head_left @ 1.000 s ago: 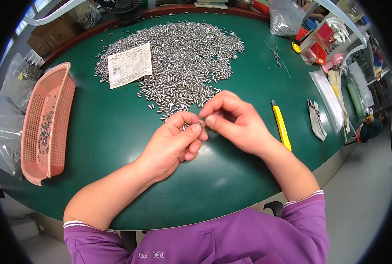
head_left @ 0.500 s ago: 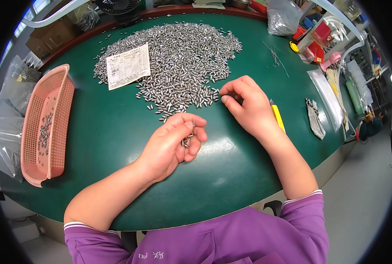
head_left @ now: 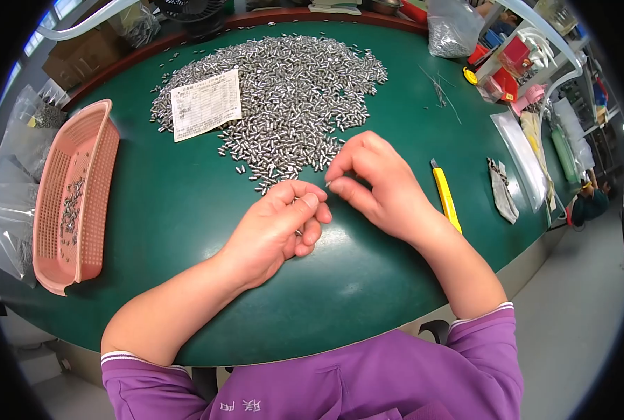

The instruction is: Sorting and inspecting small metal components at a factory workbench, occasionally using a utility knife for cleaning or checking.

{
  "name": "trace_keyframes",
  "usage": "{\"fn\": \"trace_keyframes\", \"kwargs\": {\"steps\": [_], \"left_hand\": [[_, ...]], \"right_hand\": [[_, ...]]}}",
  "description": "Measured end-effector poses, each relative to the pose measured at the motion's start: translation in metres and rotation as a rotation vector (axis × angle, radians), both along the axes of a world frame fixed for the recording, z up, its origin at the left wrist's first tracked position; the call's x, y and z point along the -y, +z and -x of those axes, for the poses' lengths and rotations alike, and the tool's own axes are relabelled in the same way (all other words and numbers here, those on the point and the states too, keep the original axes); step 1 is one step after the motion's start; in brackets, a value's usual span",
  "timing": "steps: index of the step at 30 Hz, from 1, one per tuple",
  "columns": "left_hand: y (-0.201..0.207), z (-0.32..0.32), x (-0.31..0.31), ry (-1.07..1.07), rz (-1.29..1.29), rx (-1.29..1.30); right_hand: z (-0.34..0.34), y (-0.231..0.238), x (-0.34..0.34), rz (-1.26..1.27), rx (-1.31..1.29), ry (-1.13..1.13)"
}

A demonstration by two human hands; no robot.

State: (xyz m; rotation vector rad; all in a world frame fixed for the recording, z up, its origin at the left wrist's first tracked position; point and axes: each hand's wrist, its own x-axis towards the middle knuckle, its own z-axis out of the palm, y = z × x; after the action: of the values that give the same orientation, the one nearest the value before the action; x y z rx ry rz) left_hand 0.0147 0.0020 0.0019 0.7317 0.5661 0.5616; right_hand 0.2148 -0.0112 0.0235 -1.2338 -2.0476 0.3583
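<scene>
A broad heap of small silvery metal pins (head_left: 291, 84) covers the far middle of the green table. My left hand (head_left: 277, 224) is half curled below the heap's near tip, with a few of these pins tucked in its fingers, mostly hidden. Close beside it on the right, my right hand (head_left: 378, 182) pinches one small metal piece (head_left: 328, 184) between thumb and forefinger. The two hands' fingertips nearly meet. A printed paper slip (head_left: 207, 105) lies on the heap's left side.
On the left stands a pink perforated basket (head_left: 102, 189) with some metal pieces inside, next to clear plastic bags (head_left: 11, 203). Right of my right hand lie a yellow utility knife (head_left: 445, 196) and a grey cloth scrap (head_left: 501, 190). Thin wires (head_left: 440, 91) lie farther back.
My right hand has moved left and slightly nearer, from the heap's edge to my left fingertips, with a metal piece in its pinch. My left thumb and forefinger have closed together.
</scene>
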Motion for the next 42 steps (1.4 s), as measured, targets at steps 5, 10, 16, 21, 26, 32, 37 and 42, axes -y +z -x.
{"fn": "trace_keyframes", "kwargs": {"steps": [5, 10, 16, 21, 26, 32, 37, 42], "left_hand": [[-0.002, 0.0, 0.0, -0.033, -0.029, -0.009], [0.0, 0.001, -0.001, -0.05, -0.019, 0.013], [-0.002, 0.001, -0.001, -0.051, -0.042, 0.024], [0.002, -0.001, 0.001, -0.011, 0.008, 0.007], [0.002, 0.0, 0.001, -0.023, 0.012, 0.017], [0.006, 0.002, 0.0, -0.02, -0.006, 0.035], [0.003, 0.002, 0.0, -0.017, 0.0, 0.019], [-0.001, 0.002, -0.002, -0.042, 0.01, 0.042]], "right_hand": [[0.006, 0.004, 0.007, -0.011, 0.002, 0.094], [0.005, 0.001, 0.005, -0.008, -0.027, 0.112], [0.005, 0.001, 0.005, 0.008, -0.058, 0.058], [-0.007, -0.004, -0.003, -0.01, 0.003, -0.182], [-0.015, -0.011, -0.007, -0.062, 0.088, -0.234], [-0.012, -0.012, -0.007, -0.035, 0.153, -0.209], [-0.012, -0.011, -0.006, -0.058, 0.217, -0.193], [-0.011, -0.013, -0.003, -0.095, 0.234, -0.152]]}}
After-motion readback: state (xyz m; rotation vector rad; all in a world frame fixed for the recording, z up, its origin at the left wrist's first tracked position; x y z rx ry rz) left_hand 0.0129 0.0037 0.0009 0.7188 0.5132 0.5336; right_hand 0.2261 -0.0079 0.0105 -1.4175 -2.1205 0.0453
